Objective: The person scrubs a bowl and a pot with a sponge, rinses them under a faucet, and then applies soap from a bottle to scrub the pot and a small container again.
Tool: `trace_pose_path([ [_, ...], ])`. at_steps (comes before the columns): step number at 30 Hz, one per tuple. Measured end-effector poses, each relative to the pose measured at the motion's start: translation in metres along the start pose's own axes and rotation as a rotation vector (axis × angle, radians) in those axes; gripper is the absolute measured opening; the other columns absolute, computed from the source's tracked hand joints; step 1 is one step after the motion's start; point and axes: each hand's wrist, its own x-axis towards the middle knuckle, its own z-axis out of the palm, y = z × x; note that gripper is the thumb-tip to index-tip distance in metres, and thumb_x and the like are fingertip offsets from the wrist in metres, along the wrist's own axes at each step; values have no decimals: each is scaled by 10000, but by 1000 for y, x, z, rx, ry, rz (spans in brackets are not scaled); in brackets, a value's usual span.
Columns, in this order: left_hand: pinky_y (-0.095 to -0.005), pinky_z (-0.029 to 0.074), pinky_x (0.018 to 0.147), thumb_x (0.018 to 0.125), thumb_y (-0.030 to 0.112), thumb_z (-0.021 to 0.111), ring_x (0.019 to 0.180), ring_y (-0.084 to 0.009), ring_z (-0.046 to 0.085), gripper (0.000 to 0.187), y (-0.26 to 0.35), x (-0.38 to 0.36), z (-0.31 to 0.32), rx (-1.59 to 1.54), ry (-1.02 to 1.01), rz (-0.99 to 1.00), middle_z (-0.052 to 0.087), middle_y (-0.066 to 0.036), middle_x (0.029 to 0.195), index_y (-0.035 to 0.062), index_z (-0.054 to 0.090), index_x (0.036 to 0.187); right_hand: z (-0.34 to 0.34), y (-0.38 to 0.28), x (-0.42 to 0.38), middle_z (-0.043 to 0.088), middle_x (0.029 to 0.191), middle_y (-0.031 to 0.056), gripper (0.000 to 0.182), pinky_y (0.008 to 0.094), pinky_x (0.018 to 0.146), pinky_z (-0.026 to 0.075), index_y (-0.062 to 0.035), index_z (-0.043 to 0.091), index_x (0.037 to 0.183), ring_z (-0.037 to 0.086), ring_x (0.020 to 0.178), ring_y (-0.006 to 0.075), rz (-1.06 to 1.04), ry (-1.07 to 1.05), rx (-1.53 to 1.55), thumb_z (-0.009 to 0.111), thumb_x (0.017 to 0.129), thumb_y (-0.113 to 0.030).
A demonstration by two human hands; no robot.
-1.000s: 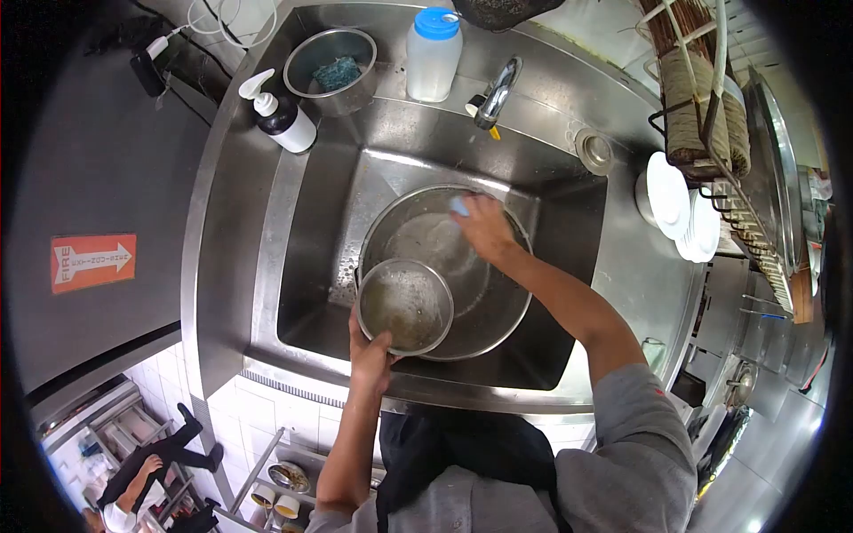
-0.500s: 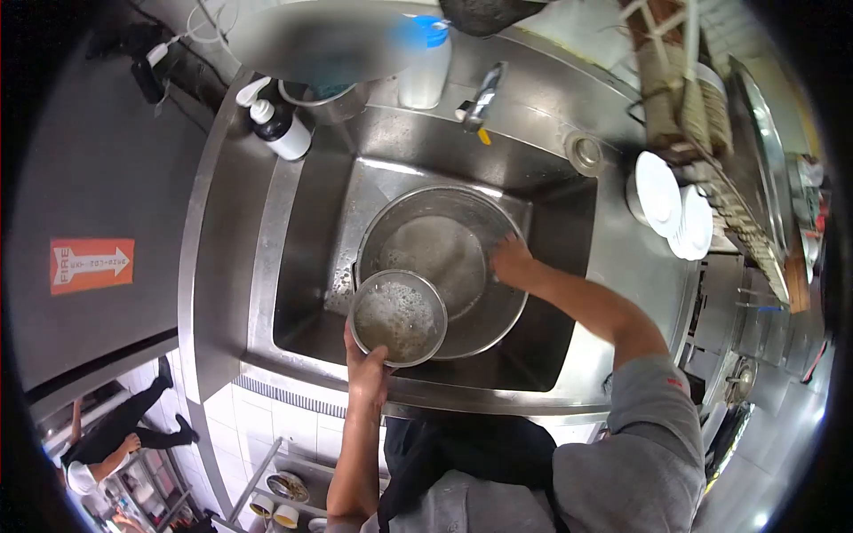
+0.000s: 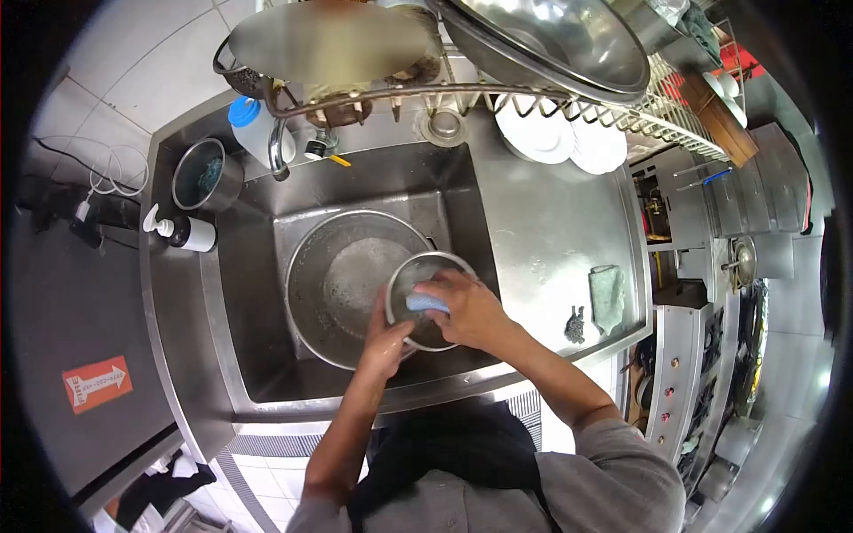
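My left hand grips the near left rim of a small metal bowl, fingers outside and thumb at the edge. Inside that bowl, my right hand holds a light blue sponge against the inner surface. The bowl is over the right side of a large round metal pot, which stands in the sink. Some cloudy liquid shows on the pot's bottom. The lower part of the bowl's inside is hidden by my right hand.
A faucet, a soap bottle, a metal container and a blue-capped bottle stand along the sink. A wire rack hangs over white plates. A green cloth and a dark scrubber lie on the right counter.
The view has swung to the right. My right hand has left the pot and is now in the small bowl with the blue sponge. The foamy water seen in the bowl is gone.
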Motion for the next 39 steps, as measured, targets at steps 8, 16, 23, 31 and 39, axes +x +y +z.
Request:
trace_pose_path([
  [8, -345, 519, 786, 645, 54, 592, 1105, -284, 534, 771, -21, 67, 144, 362, -221, 216, 460, -193, 1305, 35, 367, 1382, -13, 126, -27, 260, 1457, 234, 537, 572, 989, 340, -115, 477, 1315, 343, 1257, 479, 347, -219, -474, 582, 807, -254],
  [16, -422, 332, 1063, 782, 325, 611, 1326, -424, 303, 753, -67, 90, 209, 669, -117, 167, 275, -337, 1409, 60, 311, 1420, -60, 163, -43, 597, 1106, 241, 359, 384, 928, 417, -12, 536, 1205, 566, 1078, 318, 417, 66, -368, 527, 879, -163],
  [23, -404, 391, 987, 807, 262, 693, 1144, -332, 505, 445, -7, 41, 75, 500, 133, 588, 565, -155, 1196, 54, 560, 1176, -132, 49, -17, 644, 1068, 184, 394, 325, 824, 487, -4, 597, 1151, 638, 947, 247, 528, 42, -234, 694, 796, -146],
  [31, -527, 432, 846, 825, 264, 631, 953, -421, 570, 521, -40, 19, -153, 979, 1312, -12, 604, -235, 984, 99, 373, 1247, 130, 13, 22, 623, 1115, 144, 273, 433, 871, 481, -127, 656, 1085, 596, 998, 331, -123, -727, -28, 545, 849, -205],
  [39, -532, 465, 788, 937, 161, 455, 913, -451, 601, 227, -20, 44, -175, 957, 973, -61, 618, -244, 952, 83, 376, 1134, 130, 99, 126, 513, 1321, 155, 385, 587, 1098, 84, -98, 616, 1200, 349, 1306, 393, -644, -723, -1389, 476, 877, -254],
])
